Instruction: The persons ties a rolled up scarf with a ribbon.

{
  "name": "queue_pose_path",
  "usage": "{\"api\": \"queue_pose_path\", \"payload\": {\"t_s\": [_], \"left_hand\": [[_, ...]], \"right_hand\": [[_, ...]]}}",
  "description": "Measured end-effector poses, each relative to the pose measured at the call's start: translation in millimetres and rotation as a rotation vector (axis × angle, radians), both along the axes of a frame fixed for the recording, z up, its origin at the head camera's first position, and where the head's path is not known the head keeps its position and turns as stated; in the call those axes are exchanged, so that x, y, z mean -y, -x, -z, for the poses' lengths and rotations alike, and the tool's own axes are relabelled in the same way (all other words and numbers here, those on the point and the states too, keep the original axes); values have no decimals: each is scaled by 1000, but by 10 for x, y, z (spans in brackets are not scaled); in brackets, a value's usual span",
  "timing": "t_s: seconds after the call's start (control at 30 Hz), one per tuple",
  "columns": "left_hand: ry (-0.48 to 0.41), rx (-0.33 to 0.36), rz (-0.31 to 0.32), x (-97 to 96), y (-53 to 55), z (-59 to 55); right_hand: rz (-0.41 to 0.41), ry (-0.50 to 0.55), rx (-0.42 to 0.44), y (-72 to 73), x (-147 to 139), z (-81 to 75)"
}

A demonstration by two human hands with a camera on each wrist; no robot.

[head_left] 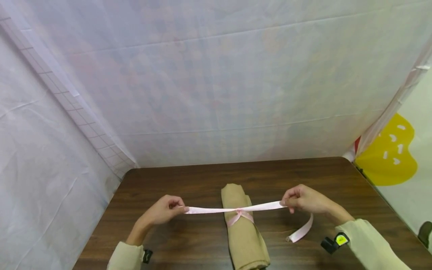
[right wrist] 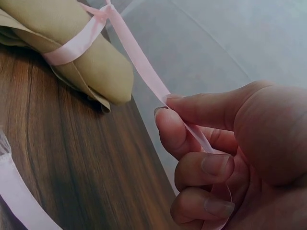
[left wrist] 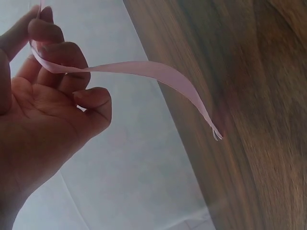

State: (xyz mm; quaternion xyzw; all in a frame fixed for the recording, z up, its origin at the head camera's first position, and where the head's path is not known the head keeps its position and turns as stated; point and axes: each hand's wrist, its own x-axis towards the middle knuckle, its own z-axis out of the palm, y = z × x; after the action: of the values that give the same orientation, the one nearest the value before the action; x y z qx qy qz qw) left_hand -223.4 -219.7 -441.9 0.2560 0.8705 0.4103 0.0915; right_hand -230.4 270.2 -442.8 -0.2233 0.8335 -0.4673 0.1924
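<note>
A rolled tan cloth (head_left: 243, 240) lies lengthwise on the table, with a pink ribbon (head_left: 266, 206) wrapped round it and crossed in a knot on top. My left hand (head_left: 165, 210) pinches one end of the ribbon between thumb and finger, out to the left of the roll. In the left wrist view, the ribbon's loose tail (left wrist: 158, 72) runs past the curled fingers and ends in frayed threads. To the right of the roll, my right hand (head_left: 307, 198) pinches the other end. Both stretches of ribbon are drawn nearly straight, and the right tail (head_left: 301, 230) hangs below that hand.
The dark wooden table (head_left: 189, 180) has a rounded far edge. White sheeting (head_left: 216, 93) hangs behind it and on the left. A yellow shape (head_left: 388, 157) is on the white surface at the right. Each sleeve carries a small black wrist device (head_left: 332, 243).
</note>
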Motion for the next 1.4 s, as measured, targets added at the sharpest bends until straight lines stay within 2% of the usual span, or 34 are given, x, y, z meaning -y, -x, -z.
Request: {"api": "queue_pose_path", "payload": {"t_s": [0.3, 0.7, 1.03, 1.4], "left_hand": [[5, 56, 15, 96, -29, 26], [68, 62, 29, 234, -9, 118], [78, 166, 23, 282, -20, 171], [134, 144, 35, 276, -13, 192]], "right_hand": [[-25, 27, 19, 11, -99, 84], [-37, 18, 57, 41, -190, 172], [-73, 26, 99, 61, -238, 261], [-95, -4, 116, 70, -288, 366]]}}
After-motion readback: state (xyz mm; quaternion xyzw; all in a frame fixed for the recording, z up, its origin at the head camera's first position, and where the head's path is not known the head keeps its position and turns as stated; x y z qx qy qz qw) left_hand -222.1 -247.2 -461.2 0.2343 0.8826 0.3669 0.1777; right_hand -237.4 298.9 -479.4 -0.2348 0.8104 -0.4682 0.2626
